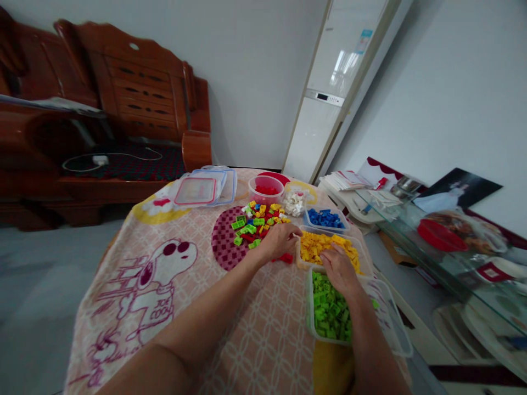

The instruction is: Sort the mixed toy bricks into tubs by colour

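My left hand (pixel 282 241) is at the left rim of a clear plastic box (pixel 366 255) of yellow toy bricks (pixel 315 244), fingers curled together. What lies in them, if anything, is hidden. Over the same box, my right hand (pixel 340 266) reaches down with its fingers bunched among the yellow bricks; I cannot make out what they hold. Nearer to me, partly under my right forearm, stands a box of green bricks (pixel 329 312). Beyond the yellow box is a box of blue bricks (pixel 325 218). A mixed pile of bricks (pixel 257 222) lies left of my left hand.
A round tub (pixel 267 186) of red bricks and a heap of white bricks (pixel 295 203) are at the back. Stacked lids (pixel 197 190) lie at the back left. A patterned cloth (pixel 263 340) covers the table. A cluttered glass shelf (pixel 436 263) runs along the right.
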Available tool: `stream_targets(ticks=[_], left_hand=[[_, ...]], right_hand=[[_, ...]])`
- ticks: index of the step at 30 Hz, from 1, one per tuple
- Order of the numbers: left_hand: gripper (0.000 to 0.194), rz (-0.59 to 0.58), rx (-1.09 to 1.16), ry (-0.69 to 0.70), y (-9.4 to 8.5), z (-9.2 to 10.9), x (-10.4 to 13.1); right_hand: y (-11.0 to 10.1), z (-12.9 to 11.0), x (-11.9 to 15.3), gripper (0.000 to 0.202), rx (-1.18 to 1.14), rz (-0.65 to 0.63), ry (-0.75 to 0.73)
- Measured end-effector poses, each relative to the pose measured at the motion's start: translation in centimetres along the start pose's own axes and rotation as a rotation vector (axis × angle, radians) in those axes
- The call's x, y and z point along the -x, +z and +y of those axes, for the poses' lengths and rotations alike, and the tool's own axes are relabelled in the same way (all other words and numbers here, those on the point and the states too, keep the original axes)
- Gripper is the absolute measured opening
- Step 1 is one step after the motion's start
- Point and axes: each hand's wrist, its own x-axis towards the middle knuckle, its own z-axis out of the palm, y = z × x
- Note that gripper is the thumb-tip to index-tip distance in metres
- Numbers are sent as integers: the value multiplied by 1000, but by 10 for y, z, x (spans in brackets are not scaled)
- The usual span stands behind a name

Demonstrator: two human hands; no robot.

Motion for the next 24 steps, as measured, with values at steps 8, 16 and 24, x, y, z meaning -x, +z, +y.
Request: stream_targets(ticks=[8, 16, 24], left_hand=[[24, -1, -222, -193, -5, -24, 2], [27, -224, -486, -91, 27, -14, 4], [25, -244, -389, -139, 24, -10, 4]], right_hand=[[-2, -1, 0, 33, -1, -3, 0], [-1, -1, 0, 34, -8, -6, 3], [1, 0, 0, 33, -20, 13, -8]])
